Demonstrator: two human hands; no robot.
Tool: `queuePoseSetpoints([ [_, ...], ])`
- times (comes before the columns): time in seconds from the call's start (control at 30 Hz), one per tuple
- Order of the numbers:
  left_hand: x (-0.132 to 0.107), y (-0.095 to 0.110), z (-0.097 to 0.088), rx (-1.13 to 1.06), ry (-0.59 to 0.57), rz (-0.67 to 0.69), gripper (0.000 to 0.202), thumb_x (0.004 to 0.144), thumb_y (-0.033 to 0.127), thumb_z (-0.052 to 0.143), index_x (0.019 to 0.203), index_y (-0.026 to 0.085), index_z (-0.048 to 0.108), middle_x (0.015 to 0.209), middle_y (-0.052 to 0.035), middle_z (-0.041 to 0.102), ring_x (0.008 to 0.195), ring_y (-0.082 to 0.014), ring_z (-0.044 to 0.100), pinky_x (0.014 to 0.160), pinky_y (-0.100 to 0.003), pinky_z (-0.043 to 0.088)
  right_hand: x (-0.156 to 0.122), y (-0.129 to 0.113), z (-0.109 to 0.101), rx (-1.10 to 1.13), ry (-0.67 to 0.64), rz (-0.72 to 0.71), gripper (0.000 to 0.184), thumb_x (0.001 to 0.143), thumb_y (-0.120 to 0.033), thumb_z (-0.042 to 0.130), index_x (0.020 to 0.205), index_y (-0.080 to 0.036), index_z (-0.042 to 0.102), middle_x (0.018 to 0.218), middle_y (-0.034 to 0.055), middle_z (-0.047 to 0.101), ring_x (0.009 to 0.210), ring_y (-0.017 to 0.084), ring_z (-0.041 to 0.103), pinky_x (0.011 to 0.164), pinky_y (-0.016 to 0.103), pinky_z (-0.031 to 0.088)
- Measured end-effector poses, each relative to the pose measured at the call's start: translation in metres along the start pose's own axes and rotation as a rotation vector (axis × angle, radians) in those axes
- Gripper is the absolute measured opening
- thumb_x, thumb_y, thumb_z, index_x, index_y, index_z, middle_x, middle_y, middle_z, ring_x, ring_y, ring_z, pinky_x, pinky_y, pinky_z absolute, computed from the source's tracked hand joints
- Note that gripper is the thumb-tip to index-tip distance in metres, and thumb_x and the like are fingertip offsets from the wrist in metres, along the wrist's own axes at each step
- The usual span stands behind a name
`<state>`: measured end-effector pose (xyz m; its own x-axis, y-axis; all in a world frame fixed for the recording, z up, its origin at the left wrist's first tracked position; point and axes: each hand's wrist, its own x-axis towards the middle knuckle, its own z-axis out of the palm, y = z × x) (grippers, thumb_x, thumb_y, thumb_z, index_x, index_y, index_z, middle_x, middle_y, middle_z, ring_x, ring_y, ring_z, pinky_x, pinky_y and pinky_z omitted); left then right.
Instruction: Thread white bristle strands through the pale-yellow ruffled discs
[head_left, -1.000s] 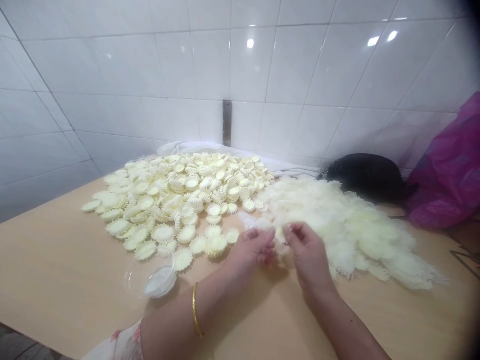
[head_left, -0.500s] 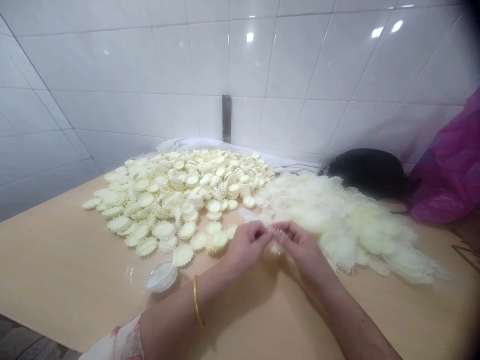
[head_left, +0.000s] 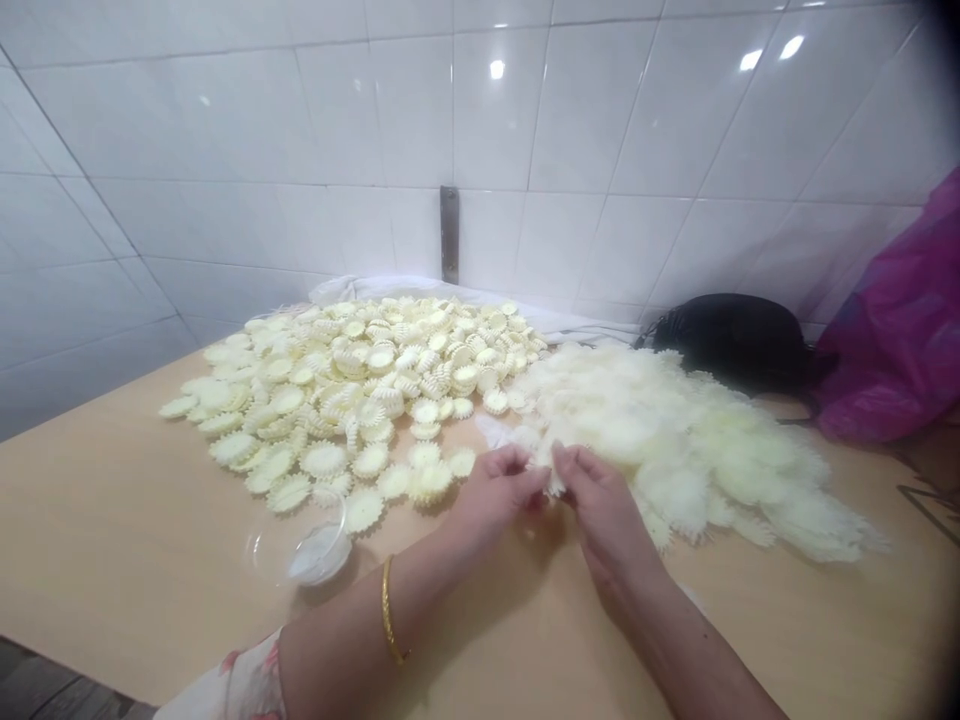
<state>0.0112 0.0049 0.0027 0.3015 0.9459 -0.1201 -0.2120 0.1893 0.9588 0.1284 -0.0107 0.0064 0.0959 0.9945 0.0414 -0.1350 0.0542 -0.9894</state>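
Note:
My left hand (head_left: pixel 499 493) and my right hand (head_left: pixel 600 500) meet over the wooden table (head_left: pixel 135 520), fingertips pinched together on one small pale frilled piece (head_left: pixel 553 482). Most of that piece is hidden by my fingers. Behind and to the left lies a wide heap of cream toothed round discs (head_left: pixel 352 385). To the right spreads a heap of thin, white, feathery frilled pieces (head_left: pixel 675 440), and my hands are at its near left edge. A gold bangle (head_left: pixel 388 620) sits on my left wrist.
A small clear plastic bowl (head_left: pixel 319 550) with white contents stands left of my left forearm. A black bag (head_left: pixel 731 340) and a magenta plastic bag (head_left: pixel 896 340) lie at the back right. White tiled walls enclose the table's far side, with white cloth (head_left: pixel 390 288) along the back.
My hands have drawn closer together, the fingertips now nearly touching on the frilled piece. The view has shifted slightly downward; the heaps and bowl have not moved.

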Motion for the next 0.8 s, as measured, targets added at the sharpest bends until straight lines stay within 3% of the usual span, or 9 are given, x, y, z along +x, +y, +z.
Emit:
queuePoseSetpoints([
  [0.17,0.003,0.003,-0.006,0.140,-0.022,0.042,0.019,0.065,0.026,0.066,0.062,0.015,0.051,0.051,0.0029,0.048,0.048,-0.0068,0.042,0.052,-0.021,0.033,0.005,-0.005,-0.012,-0.127,-0.059,-0.034,0.028,0.068,-0.045,0.065,0.077,-0.019,0.060,0.070,-0.0001,0.058,0.064,0.014,0.049,0.058,0.025,0.039],
  [0.27,0.002,0.003,-0.005,0.204,-0.059,0.029,0.017,0.065,0.025,0.065,0.063,0.015,0.051,0.053,0.0033,0.047,0.048,-0.0061,0.041,0.049,-0.020,0.030,0.006,-0.008,-0.015,-0.248,-0.111,-0.104,0.025,0.068,-0.043,0.065,0.065,-0.018,0.059,0.062,-0.0005,0.056,0.062,0.014,0.049,0.059,0.026,0.038],
  [0.33,-0.001,0.004,-0.002,0.240,0.012,0.054,0.017,0.064,0.025,0.065,0.063,0.015,0.051,0.054,0.0035,0.048,0.049,-0.0066,0.041,0.049,-0.020,0.030,0.006,-0.009,-0.016,-0.306,-0.027,-0.143,0.029,0.070,-0.043,0.062,0.057,-0.019,0.055,0.055,-0.0021,0.050,0.056,0.013,0.044,0.055,0.025,0.035],
  [0.43,-0.005,0.008,0.003,0.247,0.148,0.157,0.022,0.065,0.030,0.066,0.061,0.015,0.051,0.053,0.0040,0.046,0.049,-0.0064,0.039,0.049,-0.021,0.029,0.007,-0.009,-0.017,-0.356,0.220,-0.208,0.028,0.073,-0.043,0.059,0.059,-0.019,0.052,0.054,-0.0028,0.047,0.053,0.013,0.041,0.052,0.025,0.033],
  [0.53,-0.008,0.011,0.009,0.082,0.009,0.014,0.034,0.070,0.047,0.060,0.063,0.014,0.055,0.054,0.0013,0.050,0.047,-0.0080,0.043,0.049,-0.022,0.033,0.006,-0.005,-0.015,-0.525,0.376,-0.403,0.021,0.079,-0.037,0.054,0.066,-0.020,0.053,0.063,0.0003,0.053,0.061,0.016,0.047,0.058,0.028,0.037],
  [0.6,-0.008,0.012,0.011,-0.120,-0.091,-0.163,0.044,0.073,0.056,0.051,0.067,0.013,0.057,0.058,-0.0024,0.054,0.051,-0.0106,0.049,0.052,-0.024,0.038,0.003,-0.002,-0.010,-0.677,0.320,-0.591,0.017,0.082,-0.030,0.050,0.069,-0.020,0.054,0.069,0.0022,0.056,0.068,0.018,0.051,0.067,0.031,0.039],
  [0.67,-0.005,0.012,0.010,-0.304,-0.080,-0.258,0.045,0.077,0.055,0.046,0.067,0.012,0.056,0.061,-0.0037,0.056,0.055,-0.0110,0.052,0.056,-0.024,0.041,-0.002,0.000,-0.003,-0.784,0.142,-0.744,0.014,0.083,-0.023,0.047,0.072,-0.020,0.056,0.073,0.0037,0.059,0.074,0.019,0.053,0.073,0.034,0.039],
  [0.73,-0.002,0.012,0.007,-0.389,0.002,-0.253,0.033,0.080,0.042,0.050,0.067,0.012,0.055,0.060,-0.0023,0.055,0.054,-0.0092,0.051,0.055,-0.022,0.041,-0.006,0.000,0.002,-0.782,-0.028,-0.808,0.015,0.082,-0.017,0.045,0.076,-0.021,0.059,0.081,0.0053,0.061,0.080,0.020,0.054,0.076,0.035,0.039],
  [0.8,0.001,0.012,0.003,-0.371,0.044,-0.221,0.015,0.077,0.026,0.056,0.070,0.012,0.055,0.061,-0.0025,0.056,0.054,-0.0095,0.053,0.056,-0.022,0.042,-0.009,-0.002,0.003,-0.682,-0.035,-0.789,0.015,0.083,-0.017,0.044,0.081,-0.021,0.059,0.088,0.0065,0.060,0.085,0.020,0.055,0.077,0.034,0.041],
])
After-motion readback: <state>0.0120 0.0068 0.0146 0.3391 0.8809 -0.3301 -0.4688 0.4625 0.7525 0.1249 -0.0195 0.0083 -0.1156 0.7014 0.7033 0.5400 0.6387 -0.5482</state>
